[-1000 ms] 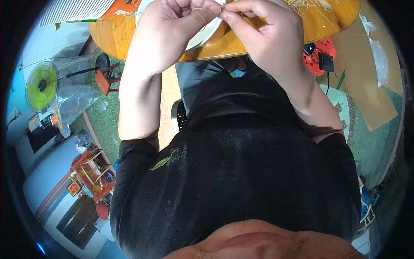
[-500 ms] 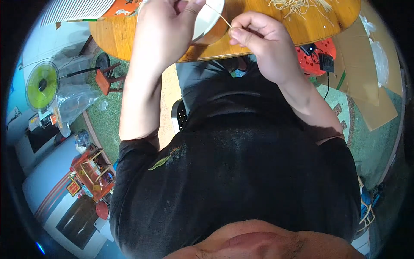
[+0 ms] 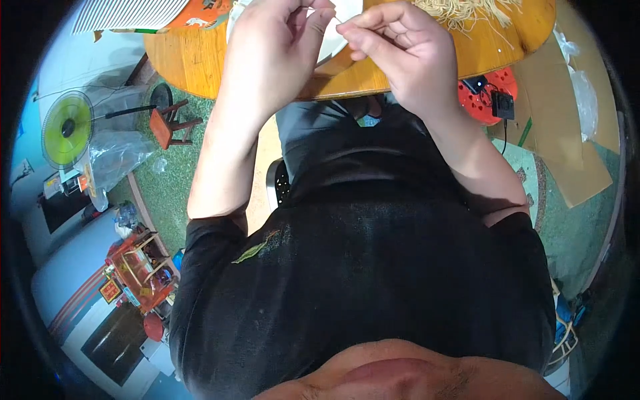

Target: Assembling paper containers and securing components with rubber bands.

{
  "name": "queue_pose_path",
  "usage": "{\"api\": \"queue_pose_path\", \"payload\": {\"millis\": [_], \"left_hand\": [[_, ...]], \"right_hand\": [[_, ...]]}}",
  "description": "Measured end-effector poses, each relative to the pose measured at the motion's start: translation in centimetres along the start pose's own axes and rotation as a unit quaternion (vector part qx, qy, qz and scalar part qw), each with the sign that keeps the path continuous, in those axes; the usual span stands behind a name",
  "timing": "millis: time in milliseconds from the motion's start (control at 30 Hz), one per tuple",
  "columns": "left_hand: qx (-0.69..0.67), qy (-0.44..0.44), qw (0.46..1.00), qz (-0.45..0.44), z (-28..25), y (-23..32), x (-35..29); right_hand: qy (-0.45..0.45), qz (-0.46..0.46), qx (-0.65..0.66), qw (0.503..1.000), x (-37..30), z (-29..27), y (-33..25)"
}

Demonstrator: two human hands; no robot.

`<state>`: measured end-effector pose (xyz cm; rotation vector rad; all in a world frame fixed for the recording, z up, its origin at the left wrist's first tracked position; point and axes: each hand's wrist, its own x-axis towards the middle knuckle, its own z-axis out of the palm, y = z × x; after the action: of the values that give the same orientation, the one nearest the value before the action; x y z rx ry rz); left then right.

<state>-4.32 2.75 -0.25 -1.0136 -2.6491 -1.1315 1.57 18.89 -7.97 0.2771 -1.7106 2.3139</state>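
Note:
Over the near edge of the round wooden table, my left hand (image 3: 277,60) and my right hand (image 3: 413,57) are close together with thumbs and fingers pinched. A thin pale strand (image 3: 338,21) runs between their fingertips; only a short bit of it shows. Under the hands is a white bowl or plate (image 3: 331,45), partly covered by my left hand. Beyond my right hand lies a loose tangle of pale, cream strands (image 3: 467,15) on the tabletop.
The wooden table (image 3: 190,63) curves across the top of view. A white ribbed object (image 3: 127,15) sits at its far left. Right of my legs, a red stool (image 3: 507,83) holds black devices; flattened cardboard (image 3: 567,147) lies beyond. A fan (image 3: 67,128) stands at left.
My right hand has moved left and up, closer to my left hand, and the visible length of strand between them has shortened. My left hand has shifted slightly right.

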Motion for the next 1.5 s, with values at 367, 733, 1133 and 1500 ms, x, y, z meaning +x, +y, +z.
{"api": "queue_pose_path", "payload": {"millis": [367, 733, 1133, 1500], "left_hand": [[0.012, 0.032, 0.977, 0.212, -1.1, 0.8, -0.4], [-0.112, 0.091, 0.930, 0.339, 1.7, -1.5, 2.7], [-0.113, 0.021, 0.989, 0.088, 1.5, 0.1, 1.4], [-0.262, -0.081, 0.957, -0.092, 1.1, -0.3, -0.8]], "right_hand": [[0.051, 0.147, -0.079, 0.985, 1.7, 0.8, -4.7], [-0.028, 0.254, -0.177, 0.950, 3.2, -0.1, -6.4], [-0.114, 0.232, -0.029, 0.965, 2.2, -2.5, -3.6], [-0.051, 0.221, 0.034, 0.973, 1.2, -2.9, -4.6]]}}
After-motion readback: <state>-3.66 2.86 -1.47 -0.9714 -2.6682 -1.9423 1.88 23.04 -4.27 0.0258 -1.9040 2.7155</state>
